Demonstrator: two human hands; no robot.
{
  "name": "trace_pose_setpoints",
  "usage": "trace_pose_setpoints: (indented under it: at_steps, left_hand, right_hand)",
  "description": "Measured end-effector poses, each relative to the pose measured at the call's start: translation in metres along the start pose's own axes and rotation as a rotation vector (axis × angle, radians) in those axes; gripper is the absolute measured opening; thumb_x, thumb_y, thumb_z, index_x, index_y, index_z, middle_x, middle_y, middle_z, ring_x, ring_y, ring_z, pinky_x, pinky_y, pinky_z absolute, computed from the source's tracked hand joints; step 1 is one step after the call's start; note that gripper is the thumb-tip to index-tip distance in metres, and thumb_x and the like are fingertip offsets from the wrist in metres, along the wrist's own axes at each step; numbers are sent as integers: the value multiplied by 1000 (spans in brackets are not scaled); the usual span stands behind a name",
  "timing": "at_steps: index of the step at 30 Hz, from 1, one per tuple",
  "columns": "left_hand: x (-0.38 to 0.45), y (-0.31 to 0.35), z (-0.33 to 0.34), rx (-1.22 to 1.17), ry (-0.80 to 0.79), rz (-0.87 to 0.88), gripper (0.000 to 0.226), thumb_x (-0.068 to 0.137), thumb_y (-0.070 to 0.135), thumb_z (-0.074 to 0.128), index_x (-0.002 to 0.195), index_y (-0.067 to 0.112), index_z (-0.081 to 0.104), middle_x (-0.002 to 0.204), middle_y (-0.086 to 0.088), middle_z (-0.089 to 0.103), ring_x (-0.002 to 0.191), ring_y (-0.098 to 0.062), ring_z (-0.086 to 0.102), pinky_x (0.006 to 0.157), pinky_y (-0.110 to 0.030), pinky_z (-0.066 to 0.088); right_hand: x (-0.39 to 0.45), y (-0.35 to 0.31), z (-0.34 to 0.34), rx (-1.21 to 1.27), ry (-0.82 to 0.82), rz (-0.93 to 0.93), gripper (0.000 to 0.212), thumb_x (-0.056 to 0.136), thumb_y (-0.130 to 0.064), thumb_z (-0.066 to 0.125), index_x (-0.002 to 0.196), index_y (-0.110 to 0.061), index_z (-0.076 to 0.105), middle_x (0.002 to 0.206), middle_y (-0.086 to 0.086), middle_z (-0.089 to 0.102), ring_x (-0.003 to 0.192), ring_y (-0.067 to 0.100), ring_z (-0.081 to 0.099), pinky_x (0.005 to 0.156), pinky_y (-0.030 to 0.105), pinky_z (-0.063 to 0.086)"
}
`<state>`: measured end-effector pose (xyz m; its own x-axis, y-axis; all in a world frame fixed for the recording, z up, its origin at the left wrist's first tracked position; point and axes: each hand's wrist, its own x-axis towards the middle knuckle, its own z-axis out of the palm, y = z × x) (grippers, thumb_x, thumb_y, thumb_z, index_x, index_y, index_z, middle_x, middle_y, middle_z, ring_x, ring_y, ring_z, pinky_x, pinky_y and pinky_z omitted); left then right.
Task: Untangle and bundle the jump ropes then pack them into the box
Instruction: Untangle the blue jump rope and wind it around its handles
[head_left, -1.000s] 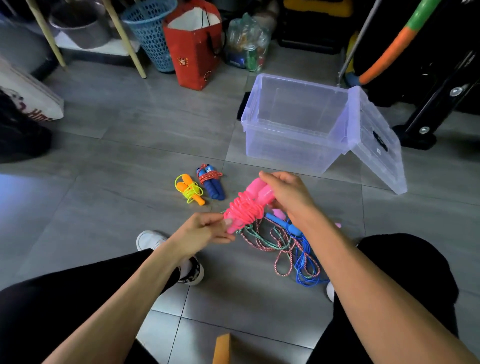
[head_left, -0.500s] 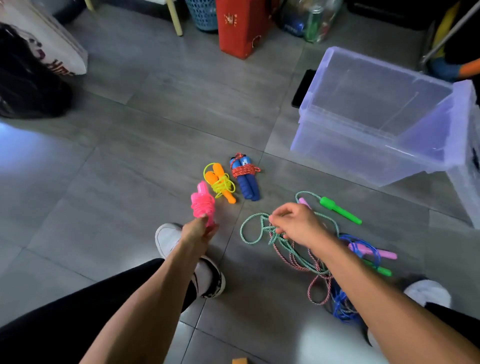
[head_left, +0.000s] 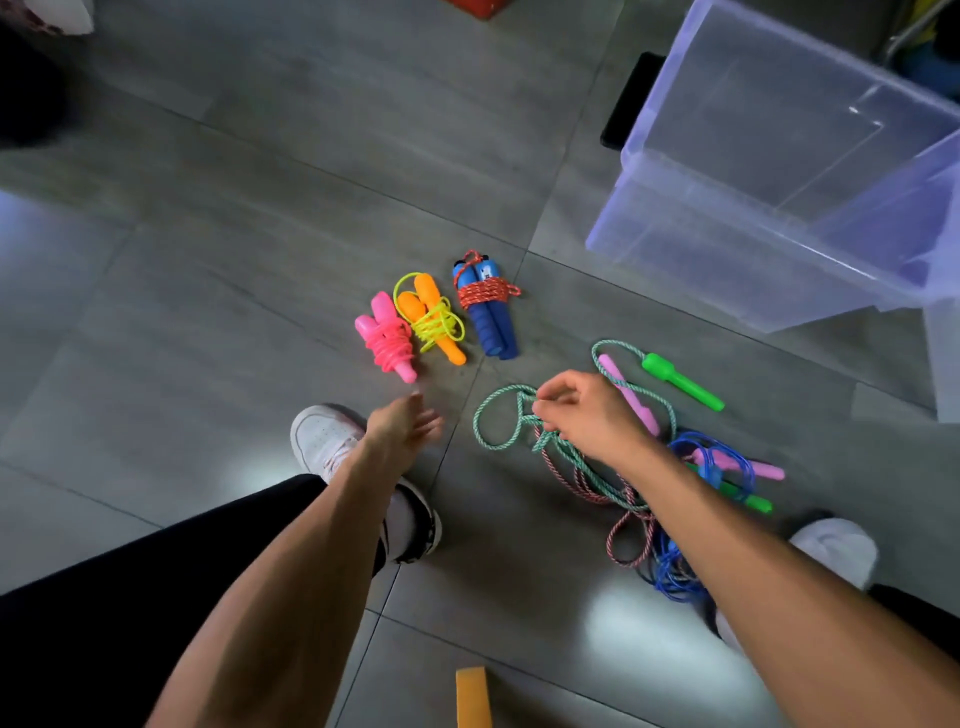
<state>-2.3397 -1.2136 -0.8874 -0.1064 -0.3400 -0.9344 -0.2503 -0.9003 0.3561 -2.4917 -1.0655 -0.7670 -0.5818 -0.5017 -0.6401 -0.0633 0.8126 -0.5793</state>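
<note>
Here my right hand pinches the green rope in the tangle, near the pink bundle; my left hand hangs slack and empty just below that bundle. I judge untangling comes next; the box waits beyond

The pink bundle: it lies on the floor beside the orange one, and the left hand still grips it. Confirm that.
Not quite. In the head view the pink bundle does lie on the floor beside the orange bundle, but the left hand is open and apart from it, holding nothing.
</note>
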Motion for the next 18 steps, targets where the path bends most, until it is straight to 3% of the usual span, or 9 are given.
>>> trace_pose_setpoints:
  at_steps: [2, 5, 8, 10, 12, 14, 16, 18]
  left_hand:
    - [-15, -10, 10, 188, -11, 68, 18, 98, 17, 55, 80, 15, 56, 71, -4, 54, 48, -14, 51, 48, -21, 42]
    - [-37, -28, 35, 457, -104, 257, 20, 95, 10, 56, 77, 20, 61, 71, -3, 59, 56, -12, 50, 53, -21, 37]
    - [-56, -52, 65, 675, -226, 427, 29, 87, 0, 57, 71, 23, 66, 63, 4, 62, 49, -3, 52, 48, -18, 40]
    - [-67, -69, 84, 834, -273, 532, 24, 84, 4, 62, 70, 22, 70, 58, 12, 61, 52, -2, 52, 55, -20, 42]
    - [-75, -86, 102, 984, -321, 596, 17, 84, 9, 64, 78, 22, 73, 69, 7, 66, 66, -8, 57, 69, -21, 46]
    - [-78, -103, 119, 1133, -388, 645, 14, 86, 9, 64, 85, 18, 75, 81, 2, 69, 78, -11, 61, 78, -21, 47]
    - [-76, -116, 134, 1298, -452, 718, 13, 86, 10, 64, 88, 17, 75, 87, 0, 71, 82, -15, 65, 81, -24, 50]
    - [-71, -122, 151, 1479, -472, 817, 15, 87, 13, 59, 90, 19, 73, 89, -1, 73, 83, -20, 68, 79, -29, 54]
  right_hand:
    - [-12, 15, -4, -23, 30, -15, 6, 86, -21, 69, 91, -20, 67, 86, 0, 72, 83, 12, 67, 60, 4, 40]
    - [-33, 51, -18, -16, 50, -10, 7, 84, -17, 71, 90, -18, 69, 83, -7, 69, 78, 8, 65, 70, 12, 44]
    - [-61, 95, -42, 11, 101, 37, 8, 83, -14, 70, 90, -19, 68, 79, -13, 67, 71, -1, 61, 65, 7, 42]
    - [-80, 125, -58, 43, 139, 81, 9, 84, -12, 70, 89, -19, 68, 78, -9, 67, 70, 2, 62, 62, 6, 41]
    - [-96, 153, -73, 74, 195, 140, 11, 84, -11, 70, 84, -21, 67, 76, -8, 67, 67, 4, 61, 60, 7, 41]
    - [-107, 178, -84, 123, 253, 188, 17, 83, -11, 70, 79, -27, 65, 74, -7, 68, 68, 10, 63, 65, 16, 45]
    - [-113, 198, -92, 152, 294, 221, 13, 83, -11, 69, 82, -24, 67, 76, -4, 68, 72, 14, 64, 69, 23, 46]
    - [-112, 216, -100, 169, 309, 229, 9, 84, -11, 69, 88, -19, 69, 78, -3, 68, 74, 12, 63, 66, 16, 45]
